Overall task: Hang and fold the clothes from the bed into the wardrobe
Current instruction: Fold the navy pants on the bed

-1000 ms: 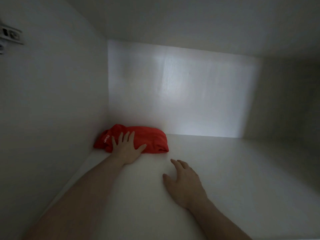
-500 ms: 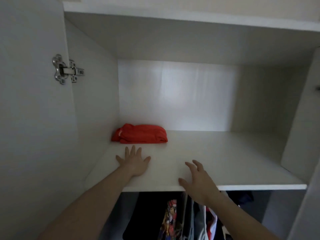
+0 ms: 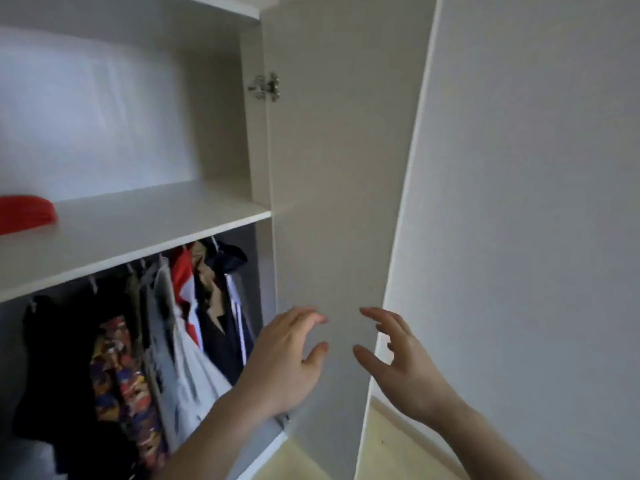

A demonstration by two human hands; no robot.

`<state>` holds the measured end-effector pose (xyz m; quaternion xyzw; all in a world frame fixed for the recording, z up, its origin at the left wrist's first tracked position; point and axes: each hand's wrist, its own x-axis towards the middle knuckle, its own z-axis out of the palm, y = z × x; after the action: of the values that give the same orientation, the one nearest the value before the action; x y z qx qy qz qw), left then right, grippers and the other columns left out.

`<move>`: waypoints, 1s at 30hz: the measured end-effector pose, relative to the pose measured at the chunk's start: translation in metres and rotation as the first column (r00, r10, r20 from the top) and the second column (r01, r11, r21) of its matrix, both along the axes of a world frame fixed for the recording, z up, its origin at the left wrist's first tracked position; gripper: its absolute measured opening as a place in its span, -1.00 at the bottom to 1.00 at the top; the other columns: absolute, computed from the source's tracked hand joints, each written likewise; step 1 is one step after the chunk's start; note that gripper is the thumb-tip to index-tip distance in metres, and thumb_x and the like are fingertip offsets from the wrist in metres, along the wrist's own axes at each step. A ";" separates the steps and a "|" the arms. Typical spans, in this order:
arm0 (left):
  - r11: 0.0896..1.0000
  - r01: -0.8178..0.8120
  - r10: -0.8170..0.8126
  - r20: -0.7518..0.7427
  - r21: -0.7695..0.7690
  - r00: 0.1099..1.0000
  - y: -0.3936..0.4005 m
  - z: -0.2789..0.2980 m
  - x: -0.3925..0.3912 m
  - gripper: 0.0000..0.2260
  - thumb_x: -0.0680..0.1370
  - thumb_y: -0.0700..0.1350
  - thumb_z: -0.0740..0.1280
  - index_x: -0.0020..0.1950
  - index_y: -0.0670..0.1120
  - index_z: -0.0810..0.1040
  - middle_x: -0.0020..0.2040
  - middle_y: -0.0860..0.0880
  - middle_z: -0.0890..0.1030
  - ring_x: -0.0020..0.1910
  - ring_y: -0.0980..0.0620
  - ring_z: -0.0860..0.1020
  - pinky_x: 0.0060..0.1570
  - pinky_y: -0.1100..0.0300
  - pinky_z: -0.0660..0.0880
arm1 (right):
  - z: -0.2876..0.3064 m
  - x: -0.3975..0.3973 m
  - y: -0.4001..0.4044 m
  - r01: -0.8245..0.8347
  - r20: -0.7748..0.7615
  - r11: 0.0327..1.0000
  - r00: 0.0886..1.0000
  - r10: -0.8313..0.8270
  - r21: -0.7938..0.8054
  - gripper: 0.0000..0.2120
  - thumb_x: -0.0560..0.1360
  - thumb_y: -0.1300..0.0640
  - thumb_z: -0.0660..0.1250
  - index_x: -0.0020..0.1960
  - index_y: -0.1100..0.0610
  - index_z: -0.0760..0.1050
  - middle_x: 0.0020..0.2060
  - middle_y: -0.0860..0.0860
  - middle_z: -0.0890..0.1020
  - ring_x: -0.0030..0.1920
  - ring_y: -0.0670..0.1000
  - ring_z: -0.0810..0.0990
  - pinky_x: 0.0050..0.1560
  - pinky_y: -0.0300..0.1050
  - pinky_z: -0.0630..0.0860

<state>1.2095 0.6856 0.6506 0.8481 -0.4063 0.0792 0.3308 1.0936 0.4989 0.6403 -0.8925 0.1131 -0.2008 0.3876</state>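
Both hands are empty with fingers loosely spread; the left hand (image 3: pixel 287 355) hovers at the open wardrobe door (image 3: pixel 332 202), the right hand (image 3: pixel 394 358) near its outer edge; the folded red garment (image 3: pixel 26 214) lies on the shelf (image 3: pixel 138 226); swinging the door shut could, I judge, pinch fingers at the edge or catch the hanging clothes (image 3: pixel 166 323).

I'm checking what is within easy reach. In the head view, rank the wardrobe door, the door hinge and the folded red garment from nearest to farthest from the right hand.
From the right hand:
1. Wardrobe door, right at the fingertips.
2. Door hinge, high up on the door's inner edge.
3. Folded red garment, far left on the upper shelf.
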 end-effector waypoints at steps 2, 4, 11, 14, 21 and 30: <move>0.989 0.147 -0.146 -0.033 0.014 0.989 -0.046 -0.009 -0.049 -0.74 0.63 0.04 0.31 0.32 0.14 0.51 0.36 0.27 0.45 0.39 0.24 0.37 0.43 0.26 0.27 | -0.012 -0.075 -0.030 0.118 -0.022 0.993 0.993 -0.118 0.004 -0.50 0.57 -0.10 0.37 0.45 -0.28 0.32 0.37 -0.46 0.32 0.36 -0.38 0.35 0.42 -0.18 0.37; 0.958 0.287 -0.284 -0.071 0.030 0.956 -0.091 -0.018 -0.096 -0.77 0.62 0.04 0.32 0.28 0.17 0.53 0.31 0.34 0.46 0.35 0.31 0.38 0.37 0.36 0.26 | -0.025 -0.150 -0.055 0.266 -0.045 0.963 0.963 -0.264 0.034 -0.52 0.56 -0.11 0.37 0.43 -0.32 0.33 0.36 -0.48 0.32 0.35 -0.39 0.35 0.40 -0.17 0.39; 0.720 0.683 -0.665 -0.157 0.126 0.730 -0.222 -0.039 -0.259 -0.78 0.62 0.03 0.32 0.27 0.18 0.54 0.27 0.41 0.42 0.33 0.38 0.34 0.24 0.48 0.21 | -0.048 -0.378 -0.089 0.695 -0.086 0.704 0.717 -0.691 0.144 -0.51 0.51 -0.22 0.30 0.41 -0.37 0.29 0.36 -0.47 0.31 0.37 -0.38 0.32 0.32 -0.20 0.37; 0.584 0.798 -0.773 -0.197 0.149 0.603 -0.269 -0.042 -0.330 -0.79 0.62 0.02 0.33 0.26 0.18 0.55 0.28 0.39 0.44 0.34 0.38 0.33 0.22 0.54 0.20 | -0.053 -0.457 -0.093 0.811 -0.094 0.562 0.579 -0.810 0.162 -0.51 0.52 -0.16 0.32 0.42 -0.32 0.33 0.32 -0.45 0.34 0.34 -0.38 0.36 0.28 -0.33 0.37; 0.258 0.952 -0.926 -0.238 0.165 0.292 -0.360 -0.051 -0.505 -0.78 0.61 -0.02 0.36 0.26 0.14 0.57 0.28 0.32 0.46 0.31 0.29 0.39 0.18 0.65 0.13 | -0.064 -0.628 -0.097 0.963 -0.178 0.239 0.258 -0.950 0.123 -0.55 0.56 -0.12 0.34 0.38 -0.38 0.30 0.26 -0.55 0.29 0.28 -0.48 0.29 0.30 -0.33 0.31; -0.166 0.970 -0.956 -0.268 0.176 -0.114 -0.447 -0.078 -0.737 -0.75 0.60 0.04 0.34 0.27 0.20 0.53 0.32 0.32 0.44 0.35 0.26 0.38 0.37 0.30 0.30 | -0.075 -0.818 -0.071 0.979 -0.234 -0.163 -0.130 -0.963 0.126 -0.56 0.55 -0.15 0.37 0.34 -0.44 0.30 0.29 -0.51 0.32 0.33 -0.36 0.36 0.33 -0.16 0.40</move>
<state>0.4726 0.2381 0.5724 0.2993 -0.9008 -0.2794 0.1444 0.2760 0.4277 0.5656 -0.4471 0.7811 -0.3802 0.2133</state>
